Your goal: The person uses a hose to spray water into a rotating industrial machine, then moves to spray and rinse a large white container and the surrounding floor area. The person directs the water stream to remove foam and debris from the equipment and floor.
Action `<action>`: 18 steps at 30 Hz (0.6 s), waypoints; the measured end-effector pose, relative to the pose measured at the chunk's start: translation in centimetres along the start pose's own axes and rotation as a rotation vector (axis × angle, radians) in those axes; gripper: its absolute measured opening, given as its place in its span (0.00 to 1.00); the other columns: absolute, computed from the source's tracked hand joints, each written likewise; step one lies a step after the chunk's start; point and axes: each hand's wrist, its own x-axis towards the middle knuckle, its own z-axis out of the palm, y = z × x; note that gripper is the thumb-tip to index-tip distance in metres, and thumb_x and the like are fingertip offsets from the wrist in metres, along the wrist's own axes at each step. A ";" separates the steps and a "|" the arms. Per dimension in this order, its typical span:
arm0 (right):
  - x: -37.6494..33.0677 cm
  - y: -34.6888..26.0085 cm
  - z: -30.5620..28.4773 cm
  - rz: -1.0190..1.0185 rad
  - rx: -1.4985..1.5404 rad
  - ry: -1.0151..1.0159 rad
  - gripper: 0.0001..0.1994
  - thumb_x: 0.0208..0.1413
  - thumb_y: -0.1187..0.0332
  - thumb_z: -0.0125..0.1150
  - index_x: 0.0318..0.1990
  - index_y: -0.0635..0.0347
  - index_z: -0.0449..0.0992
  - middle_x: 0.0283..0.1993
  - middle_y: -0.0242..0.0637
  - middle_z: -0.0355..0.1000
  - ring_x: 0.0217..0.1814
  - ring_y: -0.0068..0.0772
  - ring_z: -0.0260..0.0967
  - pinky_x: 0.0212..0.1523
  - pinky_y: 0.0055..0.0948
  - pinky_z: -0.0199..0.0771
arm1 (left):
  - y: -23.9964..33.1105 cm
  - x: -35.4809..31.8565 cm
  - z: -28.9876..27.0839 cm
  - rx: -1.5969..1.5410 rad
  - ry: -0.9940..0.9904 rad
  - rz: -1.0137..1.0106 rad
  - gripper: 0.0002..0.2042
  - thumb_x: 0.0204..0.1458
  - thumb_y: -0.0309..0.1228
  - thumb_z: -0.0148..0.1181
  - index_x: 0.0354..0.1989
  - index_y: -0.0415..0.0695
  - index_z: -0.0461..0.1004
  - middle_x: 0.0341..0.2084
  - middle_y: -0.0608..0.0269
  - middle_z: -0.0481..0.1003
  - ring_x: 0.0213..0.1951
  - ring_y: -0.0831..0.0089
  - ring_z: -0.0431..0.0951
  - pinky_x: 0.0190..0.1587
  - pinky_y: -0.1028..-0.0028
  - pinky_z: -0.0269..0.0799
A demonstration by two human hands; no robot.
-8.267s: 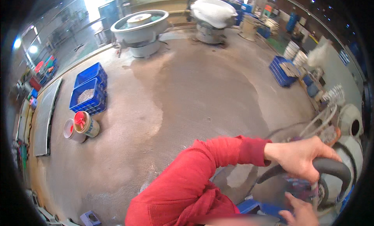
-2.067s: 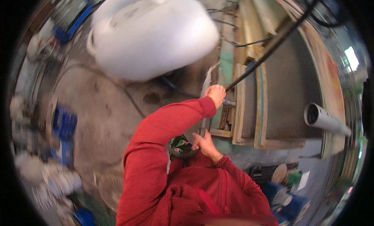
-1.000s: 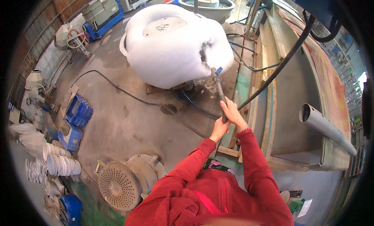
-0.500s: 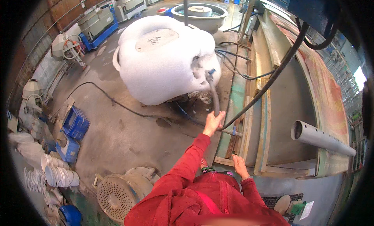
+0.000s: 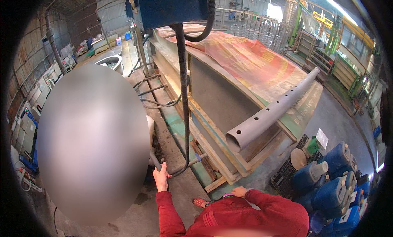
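Observation:
My left hand (image 5: 162,177) is wrapped round a grey hose (image 5: 154,160) beside the frame of a long trough. At my waist, my right hand (image 5: 239,191) rests with loosely extended fingers, and nothing shows in it. A large blurred oval covers the left of the view and hides most of what stands there. Only a narrow pale edge (image 5: 152,128) shows past the blur, close to the hose. A black cable (image 5: 183,85) hangs from a blue box (image 5: 174,10) and curves down near my left hand.
On my right, the long trough (image 5: 221,102) carries a red and yellow sheet (image 5: 245,57). A grey pipe with holes (image 5: 270,114) lies across its near end. Several blue jerrycans (image 5: 335,194) stand at the lower right. A round tub (image 5: 116,64) sits farther back.
My view has swung to the right. My left hand still grips the hose; my right hand has drawn in to my waist. The foam-covered round vessel is now mostly behind the blur.

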 end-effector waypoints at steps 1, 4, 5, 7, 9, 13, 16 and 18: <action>0.1 1.3 0.7 0.034 -0.018 -0.032 0.22 0.52 0.51 0.42 0.41 0.58 0.73 0.43 0.48 0.70 0.46 0.51 0.67 0.46 0.43 0.65 | 0.3 0.5 -0.2 0.003 0.004 -0.006 0.11 0.50 0.35 0.57 0.29 0.40 0.65 0.08 0.72 0.58 0.09 0.82 0.57 0.13 0.77 0.60; 1.5 7.3 6.0 0.186 0.033 -0.016 0.21 0.51 0.51 0.43 0.39 0.58 0.75 0.41 0.48 0.71 0.45 0.50 0.67 0.45 0.43 0.66 | -0.2 1.1 -2.8 -0.132 0.000 0.005 0.13 0.47 0.35 0.60 0.29 0.40 0.65 0.10 0.72 0.59 0.10 0.82 0.57 0.14 0.78 0.58; 1.1 8.1 6.3 0.157 0.006 0.001 0.21 0.50 0.52 0.43 0.37 0.59 0.75 0.39 0.47 0.72 0.44 0.50 0.68 0.44 0.42 0.67 | -0.5 1.5 -3.7 -0.200 0.066 -0.008 0.12 0.47 0.35 0.60 0.28 0.40 0.67 0.10 0.73 0.60 0.11 0.83 0.57 0.15 0.79 0.57; -0.2 11.7 8.7 0.207 0.145 0.115 0.18 0.50 0.56 0.49 0.35 0.61 0.75 0.27 0.42 0.74 0.29 0.41 0.72 0.30 0.38 0.70 | 0.7 1.5 -3.4 -0.077 0.127 0.042 0.14 0.47 0.39 0.59 0.33 0.38 0.72 0.17 0.71 0.66 0.15 0.82 0.62 0.18 0.79 0.64; -0.9 12.3 8.7 0.285 0.392 0.054 0.15 0.52 0.57 0.50 0.36 0.58 0.76 0.23 0.35 0.71 0.20 0.27 0.67 0.19 0.28 0.66 | 1.1 2.2 -2.7 -0.056 0.151 0.090 0.17 0.46 0.41 0.59 0.35 0.38 0.73 0.22 0.68 0.70 0.18 0.82 0.66 0.18 0.79 0.67; -1.1 7.7 7.3 0.301 0.500 -0.061 0.15 0.51 0.58 0.53 0.35 0.60 0.76 0.23 0.36 0.72 0.22 0.26 0.67 0.20 0.28 0.66 | 0.7 1.7 -4.4 0.013 0.138 0.162 0.15 0.47 0.42 0.60 0.30 0.40 0.70 0.14 0.72 0.64 0.12 0.84 0.62 0.16 0.79 0.63; -1.4 4.8 5.5 0.258 0.438 -0.059 0.14 0.50 0.59 0.52 0.34 0.61 0.75 0.22 0.36 0.72 0.19 0.27 0.67 0.18 0.26 0.65 | 0.0 1.3 -5.8 0.027 0.054 0.115 0.18 0.45 0.44 0.61 0.29 0.40 0.69 0.15 0.71 0.66 0.11 0.84 0.62 0.15 0.80 0.61; 0.2 6.1 5.5 0.321 0.538 -0.081 0.13 0.51 0.60 0.52 0.35 0.60 0.75 0.23 0.34 0.72 0.19 0.25 0.66 0.18 0.25 0.64 | 1.5 0.9 -4.4 0.059 0.030 0.132 0.17 0.46 0.43 0.61 0.29 0.40 0.68 0.14 0.72 0.65 0.11 0.84 0.61 0.15 0.80 0.61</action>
